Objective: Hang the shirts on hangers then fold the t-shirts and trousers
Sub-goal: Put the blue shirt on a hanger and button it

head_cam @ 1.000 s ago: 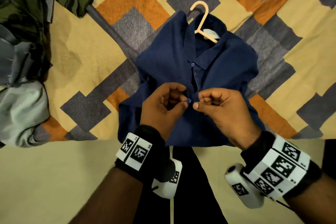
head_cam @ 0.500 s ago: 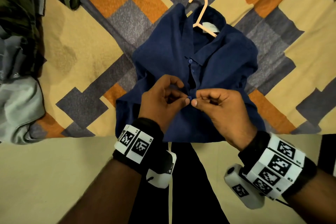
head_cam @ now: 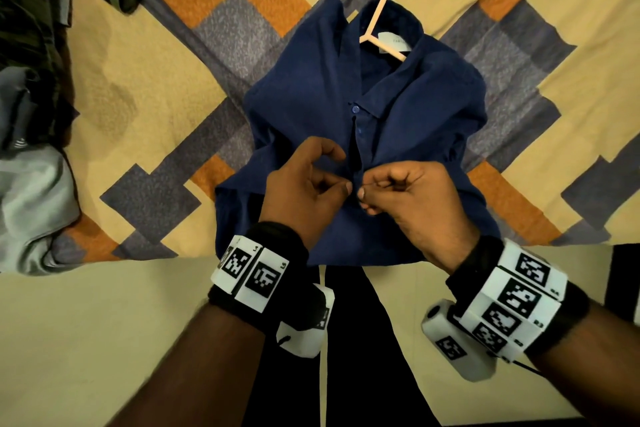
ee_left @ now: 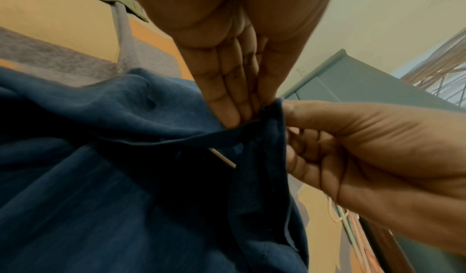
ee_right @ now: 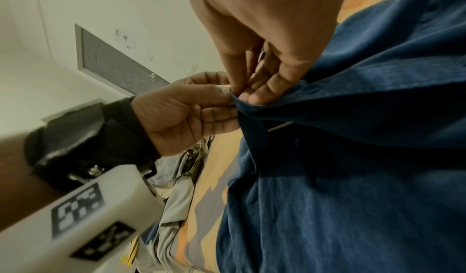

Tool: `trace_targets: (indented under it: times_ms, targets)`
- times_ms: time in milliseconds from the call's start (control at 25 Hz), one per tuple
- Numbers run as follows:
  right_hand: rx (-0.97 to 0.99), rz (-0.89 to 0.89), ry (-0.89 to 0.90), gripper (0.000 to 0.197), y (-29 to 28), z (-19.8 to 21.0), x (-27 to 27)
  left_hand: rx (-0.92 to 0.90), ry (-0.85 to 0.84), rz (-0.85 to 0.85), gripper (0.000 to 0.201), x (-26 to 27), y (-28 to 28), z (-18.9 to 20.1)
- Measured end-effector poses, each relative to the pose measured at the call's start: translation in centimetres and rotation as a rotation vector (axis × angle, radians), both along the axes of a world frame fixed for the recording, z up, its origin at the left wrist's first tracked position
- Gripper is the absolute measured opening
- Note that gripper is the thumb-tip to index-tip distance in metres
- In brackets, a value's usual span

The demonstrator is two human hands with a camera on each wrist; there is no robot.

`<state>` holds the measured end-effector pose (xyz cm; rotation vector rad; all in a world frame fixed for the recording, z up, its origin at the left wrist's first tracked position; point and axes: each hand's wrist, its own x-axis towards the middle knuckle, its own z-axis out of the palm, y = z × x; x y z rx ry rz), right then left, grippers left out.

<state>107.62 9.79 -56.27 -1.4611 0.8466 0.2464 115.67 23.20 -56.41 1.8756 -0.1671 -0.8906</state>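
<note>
**Both hands at the shirt front**

Patchwork bedspread (head_cam: 145,87) in orange, grey and cream fills the top of the head view, and a navy shirt (head_cam: 304,87) lies face-up across the middle of it, collar away from the person, hem hanging just over the near edge of the bed. A pale hanger (head_cam: 375,9) sits inside the collar, its hook poking out beyond the neckline onto the spread.

Left hand (head_cam: 304,191) and right hand (head_cam: 405,198) meet at the shirt's front opening, about halfway down. Each one pinches its side of the opening between thumb and fingertips (ee_left: 227,117), remaining fingers curled in; the two edges are drawn up off the bed and pressed together, thumbs nearly touching. Whether a button sits in that pinch, I cannot tell. Two buttons (head_cam: 355,109) show higher up, below the collar, and the opening gapes between them and the hands.

Off to the left, a heap of green and grey clothes (head_cam: 31,121) crowds the far-left edge, well apart from the shirt. Open spread lies either side of the shirt. Below the bed's edge, dark trousers on the person's legs (head_cam: 346,340) and pale floor (head_cam: 104,340).
</note>
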Motion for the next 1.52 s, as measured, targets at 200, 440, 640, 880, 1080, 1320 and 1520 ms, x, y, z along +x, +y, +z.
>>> trace_targets:
  times_ms: [200, 440, 640, 880, 1080, 1320, 1520]
  targets:
    - [-0.199, 0.064, 0.005, 0.008, 0.3, -0.7, -0.8, 0.041, -0.005, 0.032, 0.024, -0.8, -0.8, 0.4]
    - [-0.212, 0.080, -0.021, 0.007, 0.0, -0.8, -0.9, 0.052, -0.055, 0.029, 0.035, -1.2, -0.8, 0.5]
    - [-0.159, 0.172, -0.063, 0.018, -1.0, -0.2, 0.3, 0.085, -0.145, -0.028, 0.023, -1.0, -0.8, -0.9]
    - [-0.258, 0.365, -0.127, 0.008, -2.6, 1.3, 0.9, 0.274, -0.356, -0.359, 0.031, 1.2, 0.1, -1.4]
    - [-0.316, 0.629, -0.124, 0.014, -2.2, 0.9, 2.2, 0.544, -0.325, 0.050, 0.033, 4.6, 1.8, -0.4]
    - [-0.517, 0.675, 0.065, 0.008, -1.8, -2.7, 2.0, 0.858, -0.132, 0.118, 0.021, 9.1, 0.8, -2.2]
    - [-0.647, 0.723, 0.235, 0.011, -0.8, -3.1, 1.1, 0.712, 0.052, 0.284, 0.015, 8.2, 1.3, -3.8]
